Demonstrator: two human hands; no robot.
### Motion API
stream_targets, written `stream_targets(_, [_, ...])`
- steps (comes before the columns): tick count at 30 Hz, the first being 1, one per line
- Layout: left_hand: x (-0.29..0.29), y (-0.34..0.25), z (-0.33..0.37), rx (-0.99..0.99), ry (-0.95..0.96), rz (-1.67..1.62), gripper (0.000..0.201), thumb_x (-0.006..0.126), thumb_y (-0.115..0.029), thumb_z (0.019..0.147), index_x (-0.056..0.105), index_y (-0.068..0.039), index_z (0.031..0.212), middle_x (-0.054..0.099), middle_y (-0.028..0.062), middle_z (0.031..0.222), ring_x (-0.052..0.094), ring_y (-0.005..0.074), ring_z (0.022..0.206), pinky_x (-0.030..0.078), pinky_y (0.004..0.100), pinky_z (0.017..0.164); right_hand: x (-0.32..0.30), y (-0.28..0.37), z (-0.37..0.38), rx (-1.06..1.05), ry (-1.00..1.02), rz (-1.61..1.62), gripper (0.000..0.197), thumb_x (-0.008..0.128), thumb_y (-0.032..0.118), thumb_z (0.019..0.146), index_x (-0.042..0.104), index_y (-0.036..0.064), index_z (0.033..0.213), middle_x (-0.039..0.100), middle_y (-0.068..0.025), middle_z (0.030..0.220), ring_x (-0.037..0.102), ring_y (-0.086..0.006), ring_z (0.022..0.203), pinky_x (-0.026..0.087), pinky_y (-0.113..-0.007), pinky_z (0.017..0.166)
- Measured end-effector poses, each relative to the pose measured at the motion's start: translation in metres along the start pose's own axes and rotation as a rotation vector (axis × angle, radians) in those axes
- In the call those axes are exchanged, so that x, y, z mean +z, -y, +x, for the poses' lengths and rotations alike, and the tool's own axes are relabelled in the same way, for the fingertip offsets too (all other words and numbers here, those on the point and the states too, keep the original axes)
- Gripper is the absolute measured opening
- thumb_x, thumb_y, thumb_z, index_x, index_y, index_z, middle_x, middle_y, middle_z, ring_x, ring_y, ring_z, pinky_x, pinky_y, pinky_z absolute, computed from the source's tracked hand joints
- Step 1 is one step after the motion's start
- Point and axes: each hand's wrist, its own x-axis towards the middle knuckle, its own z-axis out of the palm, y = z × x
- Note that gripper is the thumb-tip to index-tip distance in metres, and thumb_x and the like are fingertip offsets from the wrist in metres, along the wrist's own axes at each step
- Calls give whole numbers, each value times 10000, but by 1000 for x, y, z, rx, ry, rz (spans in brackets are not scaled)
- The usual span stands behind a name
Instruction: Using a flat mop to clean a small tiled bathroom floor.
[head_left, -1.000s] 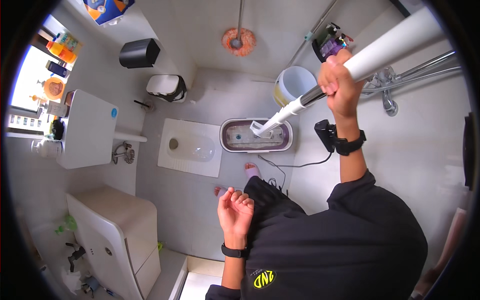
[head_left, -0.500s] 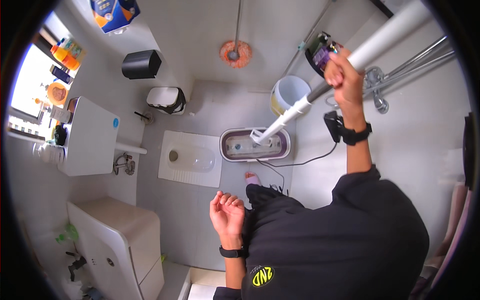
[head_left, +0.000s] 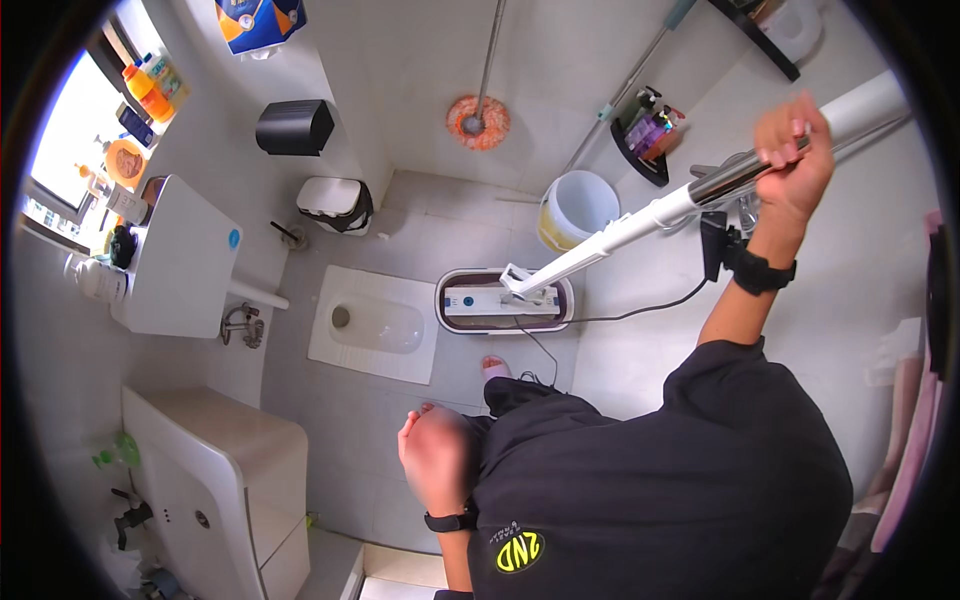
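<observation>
High at the upper right, my right hand point(head_left: 795, 160) is closed around the long handle of a flat mop point(head_left: 640, 222), at a grey metal stretch between white tubes. The handle slants down left to the mop's flat white head, which lies lengthwise within the rim of an oblong white bucket point(head_left: 450, 322) with a purple inside. Whether the head touches the bucket's bottom I cannot tell. My left hand point(head_left: 435, 460) hangs beside my body at the lower middle. Its fingertips look curled, but a blur covers most of it, and nothing held shows.
A squat toilet point(head_left: 325, 355) is left of the mop bucket; a round pale bucket point(head_left: 580, 200) stands behind it. A black cable point(head_left: 640, 315) crosses near the bucket. Left are a washbasin point(head_left: 190, 270) and a white cabinet point(head_left: 215, 470). A corner shelf point(head_left: 640, 155) holds bottles.
My right hand has moved up and to the right with the mop handle. The mop's head now sits higher in the bucket and shows more plainly. My left hand has shifted slightly left and down.
</observation>
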Motion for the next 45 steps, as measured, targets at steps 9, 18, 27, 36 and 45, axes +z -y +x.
stream_targets(9, [-6,-10,-11,57,12,-9,93,420,-124,829,497,-74,815,440,-14,651,432,103,597,382,257,604,5,70,33,-88,134,-7,297,517,174,821,364,106,576,276,34,439,242,-70,366,237,-205,402])
stream_targets(18, [-21,-12,-19,111,60,-68,87,424,-118,825,499,-75,814,436,-9,649,425,103,594,390,255,596,12,106,45,-139,275,70,282,472,111,838,354,83,584,273,24,445,245,-71,399,242,-203,446])
stream_targets(27, [-46,1,-21,207,106,-106,100,420,-123,832,502,-69,813,445,-16,645,438,104,598,399,259,598,-5,94,76,-121,431,157,245,483,119,816,368,74,605,274,20,465,258,-77,421,256,-216,466])
stream_targets(36, [-63,15,-30,289,140,-161,93,428,-125,832,504,-72,823,444,-10,643,439,107,603,402,261,597,-11,66,85,-99,472,219,276,477,151,827,375,87,578,289,17,453,273,-84,398,270,-218,436])
stream_targets(45, [-89,41,-40,373,145,-195,83,435,-120,828,504,-74,826,445,-8,634,440,108,598,400,258,596,-22,23,83,-113,486,307,285,484,168,822,376,93,570,290,16,457,256,-92,402,268,-231,437])
